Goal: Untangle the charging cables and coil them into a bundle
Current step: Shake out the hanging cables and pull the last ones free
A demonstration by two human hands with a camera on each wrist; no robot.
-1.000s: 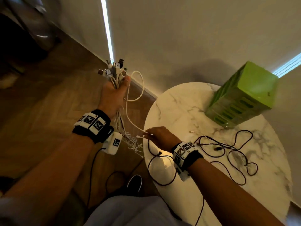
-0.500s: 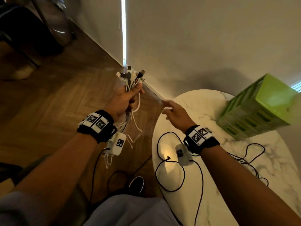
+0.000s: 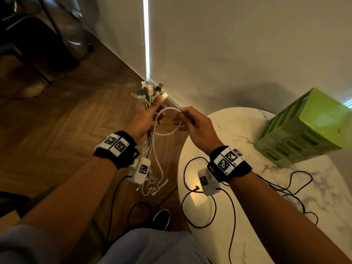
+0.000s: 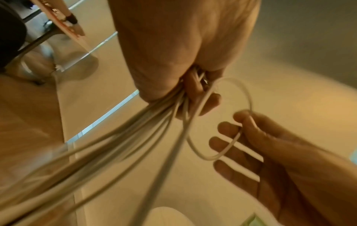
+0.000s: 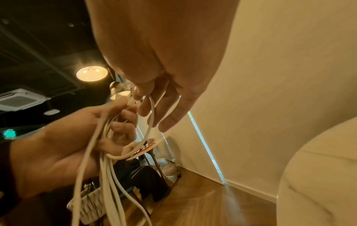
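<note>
My left hand [image 3: 145,119] grips a bunch of white charging cables [image 3: 150,141] over the wooden floor, left of the table. Their plugs [image 3: 150,91] stick up above the fist and the loose ends [image 3: 152,185] dangle below my wrist. One white cable [image 3: 167,121] makes a loop between both hands. My right hand [image 3: 190,121] pinches that loop between thumb and forefinger, its other fingers spread. The left wrist view shows the cables [image 4: 164,116] fanning out of the fist and the loop [image 4: 228,146] across the right hand's fingers [image 4: 231,142]. In the right wrist view the looped cable [image 5: 151,116] hangs from the pinch.
A round white marble table [image 3: 285,187] stands to the right with black cables [image 3: 200,197] lying loose on it. A green slotted basket [image 3: 304,128] lies on its side at the table's far edge. A pale wall [image 3: 228,54] runs behind, and a dark shoe [image 3: 162,218] shows below.
My right hand has left the table, swung left and taken the loop of white cable beside the left hand. The left hand has kept the bunch raised.
</note>
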